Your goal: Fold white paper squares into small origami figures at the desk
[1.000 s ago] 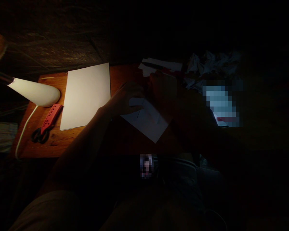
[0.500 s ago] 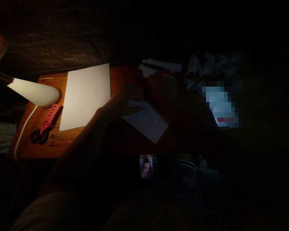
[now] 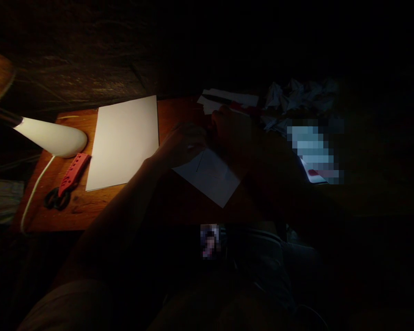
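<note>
A small white sheet of paper (image 3: pixel 218 179) lies at an angle on the wooden table, one corner towards me and a dark crease or line on its left part. My left hand (image 3: pixel 185 141) is at its far left edge, fingers curled in and closed on the paper. Close beside it, my right hand (image 3: pixel 229 123) is closed at the paper's far edge, knuckles up and mostly in shadow. The fingertips of both hands and the paper's far part are hard to make out in the dark.
A larger white stack of paper (image 3: pixel 124 142) lies left of my hands. Further left are red-sheathed scissors (image 3: pixel 71 177) and a white lamp (image 3: pixel 55 137) with its cord. Behind lie paper pieces (image 3: pixel 241 97) and several folded paper shapes (image 3: pixel 293 96). A lit phone (image 3: pixel 312 151) lies right.
My left hand's fingers have drawn in from over the paper towards its far edge, baring more of the dark line. My right hand stays nearly in place. The view has shifted slightly.
</note>
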Tool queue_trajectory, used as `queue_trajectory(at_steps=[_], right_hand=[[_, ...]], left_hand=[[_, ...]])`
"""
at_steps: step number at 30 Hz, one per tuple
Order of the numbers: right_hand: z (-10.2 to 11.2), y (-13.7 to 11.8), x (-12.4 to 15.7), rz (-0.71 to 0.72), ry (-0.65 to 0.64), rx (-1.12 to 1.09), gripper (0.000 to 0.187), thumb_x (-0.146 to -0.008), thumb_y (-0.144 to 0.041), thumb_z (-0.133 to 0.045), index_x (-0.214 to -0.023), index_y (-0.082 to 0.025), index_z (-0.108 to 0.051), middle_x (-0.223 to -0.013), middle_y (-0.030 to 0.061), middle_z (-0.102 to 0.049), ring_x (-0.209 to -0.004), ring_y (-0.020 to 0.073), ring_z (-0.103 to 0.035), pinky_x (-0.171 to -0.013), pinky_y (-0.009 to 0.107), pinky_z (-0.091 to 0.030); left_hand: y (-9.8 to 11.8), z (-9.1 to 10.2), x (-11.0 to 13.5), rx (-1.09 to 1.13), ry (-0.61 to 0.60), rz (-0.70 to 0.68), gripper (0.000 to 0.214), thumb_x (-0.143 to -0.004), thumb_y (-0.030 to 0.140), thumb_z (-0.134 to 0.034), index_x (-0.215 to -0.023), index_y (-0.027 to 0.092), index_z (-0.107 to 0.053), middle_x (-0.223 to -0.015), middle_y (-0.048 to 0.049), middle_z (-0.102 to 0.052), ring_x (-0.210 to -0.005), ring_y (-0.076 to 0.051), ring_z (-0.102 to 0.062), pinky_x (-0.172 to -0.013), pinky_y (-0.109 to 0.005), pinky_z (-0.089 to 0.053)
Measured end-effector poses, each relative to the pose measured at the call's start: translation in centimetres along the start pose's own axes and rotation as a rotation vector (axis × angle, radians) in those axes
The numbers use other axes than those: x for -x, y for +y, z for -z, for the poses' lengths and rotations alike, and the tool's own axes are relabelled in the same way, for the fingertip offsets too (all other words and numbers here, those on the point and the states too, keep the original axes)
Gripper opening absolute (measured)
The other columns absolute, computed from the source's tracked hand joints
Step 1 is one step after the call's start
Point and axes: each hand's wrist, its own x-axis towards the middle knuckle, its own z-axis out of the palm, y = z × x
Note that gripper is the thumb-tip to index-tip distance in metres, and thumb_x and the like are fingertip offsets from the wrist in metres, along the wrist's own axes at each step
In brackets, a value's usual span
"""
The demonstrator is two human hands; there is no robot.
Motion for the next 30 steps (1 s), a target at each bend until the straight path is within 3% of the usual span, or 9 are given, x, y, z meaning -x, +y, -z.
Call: queue_trajectory(at_steps=[12, 30], right_hand=[[-0.4, 0.1, -0.1, -0.005, 0.012, -0.002, 0.034, -0.111, -0.033, -0.044, -0.127, -0.016, -0.069, -0.132, 0.0179, -0.069, -0.105, 0.0273, -0.072, -0.083, 0.035, -0.052], [-1.2, 0.4, -0.2, 0.009, 0.052, -0.011, 0.031, -0.108, -0.034, -0.051, -0.128, -0.017, -0.068, -0.135, 0.0167, -0.070, -0.100, 0.0277, -0.071, -0.076, 0.035, -0.049]], left_hand=[[0.1, 1.7, 0.9, 0.009, -0.090, -0.045, 0.021, -0.094, 0.038, -0.071, -0.112, 0.031, -0.081, -0.136, -0.0041, -0.075, -0.135, -0.031, -0.063, -0.119, -0.054, -0.043], [1.2, 2.6, 1.3, -0.045, -0.186, -0.069, 0.043, -0.087, 0.042, -0.077, -0.128, 0.027, -0.075, -0.149, -0.0097, -0.066, -0.143, -0.036, -0.056, -0.122, -0.057, -0.040]])
